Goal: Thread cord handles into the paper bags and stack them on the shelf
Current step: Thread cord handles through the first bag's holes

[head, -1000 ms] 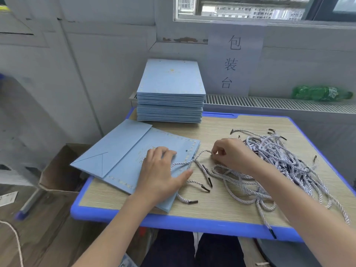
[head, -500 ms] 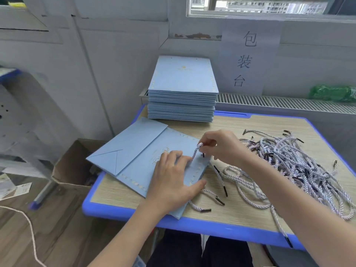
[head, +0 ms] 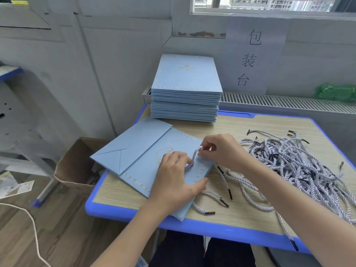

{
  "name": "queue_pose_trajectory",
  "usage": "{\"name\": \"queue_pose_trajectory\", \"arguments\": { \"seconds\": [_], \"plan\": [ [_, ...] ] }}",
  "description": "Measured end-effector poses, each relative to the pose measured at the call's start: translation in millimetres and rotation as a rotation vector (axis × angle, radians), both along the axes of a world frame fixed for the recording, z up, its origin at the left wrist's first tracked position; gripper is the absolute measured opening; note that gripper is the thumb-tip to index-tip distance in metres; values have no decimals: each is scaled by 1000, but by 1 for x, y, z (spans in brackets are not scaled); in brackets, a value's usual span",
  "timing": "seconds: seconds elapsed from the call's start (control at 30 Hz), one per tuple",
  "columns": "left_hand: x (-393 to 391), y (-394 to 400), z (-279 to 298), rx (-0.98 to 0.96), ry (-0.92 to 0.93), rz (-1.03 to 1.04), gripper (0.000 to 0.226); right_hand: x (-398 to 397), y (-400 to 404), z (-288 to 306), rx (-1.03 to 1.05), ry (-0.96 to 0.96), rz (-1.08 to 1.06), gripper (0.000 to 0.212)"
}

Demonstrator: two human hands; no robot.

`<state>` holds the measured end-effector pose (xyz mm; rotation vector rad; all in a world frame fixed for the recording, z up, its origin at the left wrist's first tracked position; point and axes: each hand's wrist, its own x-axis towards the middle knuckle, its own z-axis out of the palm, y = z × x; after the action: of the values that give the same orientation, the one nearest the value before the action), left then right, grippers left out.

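Observation:
A flat light-blue paper bag [head: 138, 151] lies on the table's left side. My left hand [head: 175, 178] presses flat on the bag near its open top edge, fingers spread. My right hand [head: 223, 151] pinches a white-and-grey twisted cord [head: 194, 157] just above the bag's top edge; the cord loops down under my left fingertips. A heap of the same cords [head: 296, 160] with black tips lies on the right half of the table. A tall stack of folded blue bags [head: 185, 89] stands at the back.
The table [head: 240, 212] is wood-topped with a blue rim. An open cardboard box [head: 77, 164] sits on the floor at its left. A radiator grille [head: 289, 103] and a green bottle [head: 335, 92] run along the back wall. A white cable [head: 32, 224] crosses the floor.
My right hand has carried a cord from the pile leftwards onto the bag's top edge. My left hand has stayed pressing on the bag. The camera has drifted left.

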<state>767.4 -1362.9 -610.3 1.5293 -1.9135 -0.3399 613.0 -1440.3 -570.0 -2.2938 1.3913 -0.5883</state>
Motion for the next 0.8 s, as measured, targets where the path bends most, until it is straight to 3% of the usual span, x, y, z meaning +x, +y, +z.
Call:
{"name": "queue_pose_trajectory", "arguments": {
  "seconds": [0.1, 0.2, 0.33, 0.4, 0.63, 0.73, 0.8],
  "plan": [
    [0, 1, 1, 27, 42, 1, 68, 1, -3, -4, -43, 99, -13, 16],
    [3, 0, 5, 65, 98, 4, 61, -1, -1, -9, -109, 83, -57, 16],
    [9, -4, 15, 162, 211, -16, 21, -12, 5, -4, -89, 87, -20, 11],
    [12, -7, 21, 231, 283, -25, 14, -18, 8, 3, -37, 105, -3, 14],
    [16, -14, 24, 308, 405, -17, 22, -30, 25, 11, -129, -114, -136, 12],
    [14, -13, 21, 287, 438, -10, 34, -25, 28, 1, -105, -44, -165, 7],
    [11, -11, 20, 269, 454, 1, 30, -18, 29, -8, -92, 10, -199, 10]
  ]
}}
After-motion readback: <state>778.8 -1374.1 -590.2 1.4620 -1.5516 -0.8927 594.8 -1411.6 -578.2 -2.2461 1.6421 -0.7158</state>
